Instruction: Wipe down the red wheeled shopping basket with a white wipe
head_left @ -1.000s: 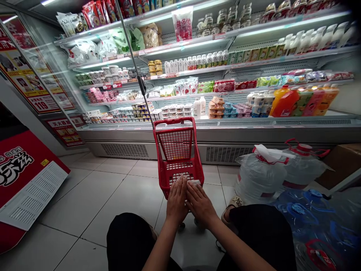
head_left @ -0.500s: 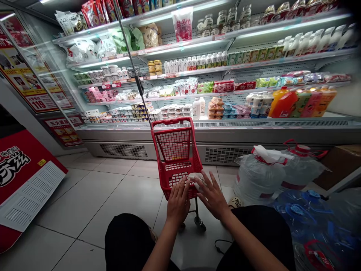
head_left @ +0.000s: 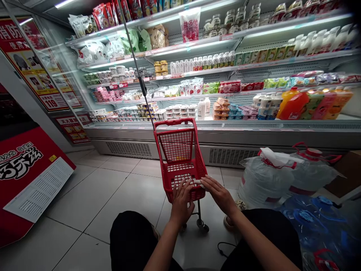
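A small red shopping cart point(head_left: 180, 165) stands in front of my knees, its basket of plastic mesh. My left hand point(head_left: 180, 203) rests at the near rim, fingers spread and stretched over the edge. At the right end of that rim is my right hand point(head_left: 221, 195), fingers held together. A crumpled white cloth point(head_left: 198, 182) shows under its fingertips, lying against the rim; most of it is hidden by the hand. A thin dark pole point(head_left: 142, 86) rises from the cart's left side.
Behind the cart stands a lit refrigerated shelf point(head_left: 254, 130) of dairy goods and drinks. Bagged water bottles point(head_left: 265, 178) and blue-capped jugs point(head_left: 307, 218) crowd the right. A red freezer point(head_left: 34, 165) is at left. A dark cable point(head_left: 222, 248) lies on the floor.
My right hand has drawn its spread fingers together and turned flatter along the rim, over the white cloth. My left fingers have spread apart. The whole view has shifted slightly left.
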`<state>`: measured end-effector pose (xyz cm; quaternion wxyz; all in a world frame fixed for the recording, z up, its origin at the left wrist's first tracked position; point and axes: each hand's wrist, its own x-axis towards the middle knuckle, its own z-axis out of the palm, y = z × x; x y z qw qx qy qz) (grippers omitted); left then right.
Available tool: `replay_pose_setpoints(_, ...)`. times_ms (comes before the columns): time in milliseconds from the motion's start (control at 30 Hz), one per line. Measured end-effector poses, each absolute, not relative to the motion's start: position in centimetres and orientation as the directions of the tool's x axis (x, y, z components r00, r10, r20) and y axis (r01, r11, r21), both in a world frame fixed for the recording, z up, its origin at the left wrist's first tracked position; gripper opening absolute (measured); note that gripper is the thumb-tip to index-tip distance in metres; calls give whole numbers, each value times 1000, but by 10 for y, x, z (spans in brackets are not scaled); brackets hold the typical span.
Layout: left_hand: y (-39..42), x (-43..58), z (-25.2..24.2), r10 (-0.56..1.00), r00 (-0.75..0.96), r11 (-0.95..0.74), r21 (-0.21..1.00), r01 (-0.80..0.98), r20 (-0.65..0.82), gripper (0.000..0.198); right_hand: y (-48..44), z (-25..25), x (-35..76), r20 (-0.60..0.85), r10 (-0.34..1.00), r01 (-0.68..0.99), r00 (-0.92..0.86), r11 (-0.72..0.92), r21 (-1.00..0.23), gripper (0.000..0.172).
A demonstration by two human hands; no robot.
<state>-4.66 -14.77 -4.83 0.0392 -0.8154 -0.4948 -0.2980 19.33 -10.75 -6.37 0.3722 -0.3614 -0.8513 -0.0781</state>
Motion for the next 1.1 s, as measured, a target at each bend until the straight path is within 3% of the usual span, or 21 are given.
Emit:
replay_pose_setpoints(267,-149,-77,-40,803,304,-538,403,740,513,58,-115,-62,177,712,455,629,-535,777,-23,64)
replay_pose_setpoints(533,-158,-122,-26,827,124,-456,523,720,549,15,-114,-45,133,666,329,452,-670,892,15,53)
replay_pose_setpoints(667,-161,-132,-23,838,100,-439,554,707,536,17,-92,-35,131,668,297,401,-682,916,2,47)
replay_pose_setpoints(867,-158,-129,-24,841,117,-438,537,721,529,16,-44,-16,145,626,438,511,-645,856,-72,32)
replay_pose_setpoints(1100,-157,-131,-31,817,111,-449,504,738,566,24,-51,-14,132,646,473,557,-599,826,-88,26)
